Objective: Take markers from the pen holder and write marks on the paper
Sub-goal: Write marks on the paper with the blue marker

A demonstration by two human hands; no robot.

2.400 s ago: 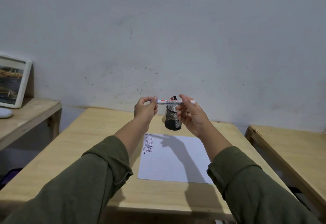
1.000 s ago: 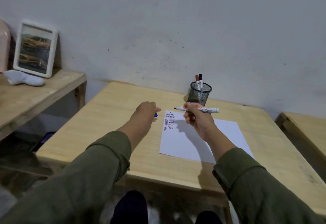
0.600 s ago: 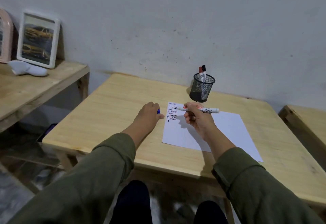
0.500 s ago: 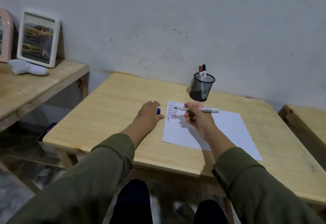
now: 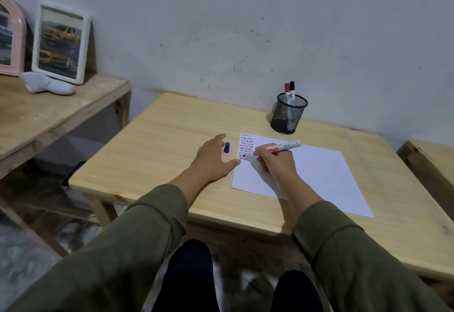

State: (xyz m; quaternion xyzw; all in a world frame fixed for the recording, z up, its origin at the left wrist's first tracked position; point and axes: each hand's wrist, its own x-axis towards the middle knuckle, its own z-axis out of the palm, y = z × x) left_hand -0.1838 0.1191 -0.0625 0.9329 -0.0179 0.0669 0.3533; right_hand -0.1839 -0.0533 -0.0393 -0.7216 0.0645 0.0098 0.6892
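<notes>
A white sheet of paper [image 5: 317, 176] lies on the wooden table [image 5: 157, 149], with rows of short red and dark marks in its far left corner. My right hand [image 5: 276, 164] grips a white marker [image 5: 275, 149], uncapped, its dark tip touching the paper below the marks. My left hand [image 5: 213, 159] rests flat on the table by the paper's left edge, fingers spread, holding nothing. A blue cap [image 5: 226, 147] lies on the table between its thumb and fingers. A black mesh pen holder [image 5: 288, 116] stands behind the paper with two markers in it.
A lower wooden side table [image 5: 44, 112] on the left carries two framed pictures [image 5: 60, 43] and a white object [image 5: 46, 86]. Another wooden surface [image 5: 432, 161] is at the right edge. The grey wall runs behind the table.
My left hand has let go of the blue cap, which now lies on the table, and opened flat. My right hand has lowered the marker tip onto the paper.
</notes>
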